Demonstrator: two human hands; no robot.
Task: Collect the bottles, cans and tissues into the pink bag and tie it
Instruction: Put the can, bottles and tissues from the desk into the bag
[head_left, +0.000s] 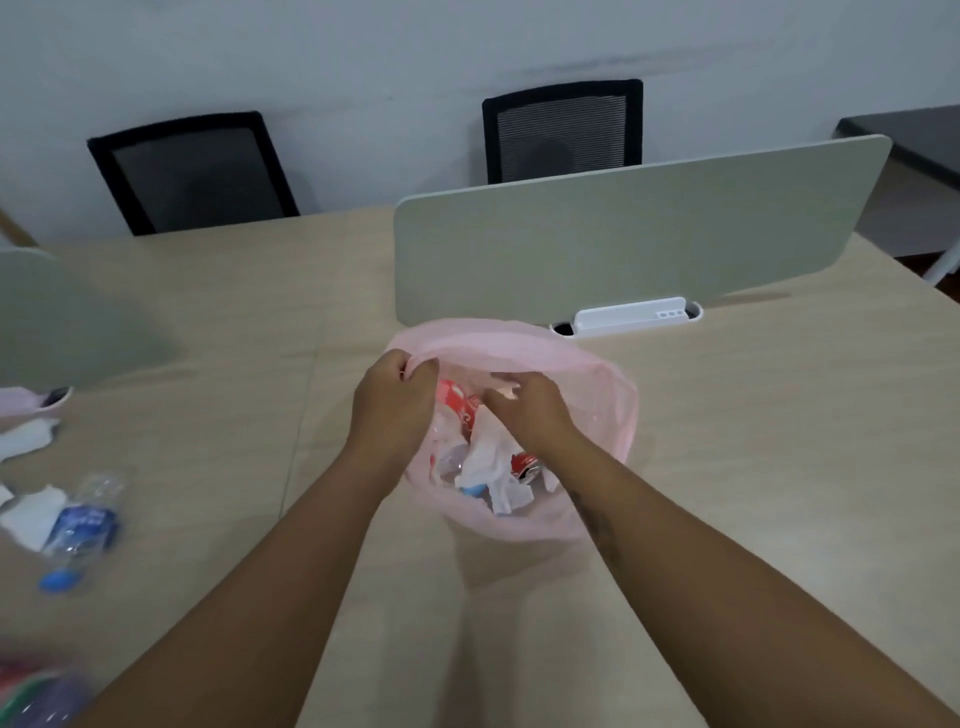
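Bag (613, 395) sits mid-worktop (727, 467), mouth open, just in front of the divider (623, 234). Left grip (395, 410) is pinching the rim on its side between thumb and fingers. Right grip (530, 410) hangs over the opening with fingers curled. Too blurry to say if it's got film or nothing, so can't tell.

Tip imo: don't tie yet. A bottle (83, 519) and tissues (31, 514) are lying well off to the left, not in. Hold the rim up on one side so the mouth gapes, feed the rest in, then gather.

Materials: the bag is thin see-through pink film and floppy, so I'd pinch a fold rather than a single layer. Inside there's a shiny red can (524, 462), crumpled white tissue (493, 457) and some clear plastic. The outside bottle is clear and squashy-looking with a blue label and cap. It's round, so it may roll.
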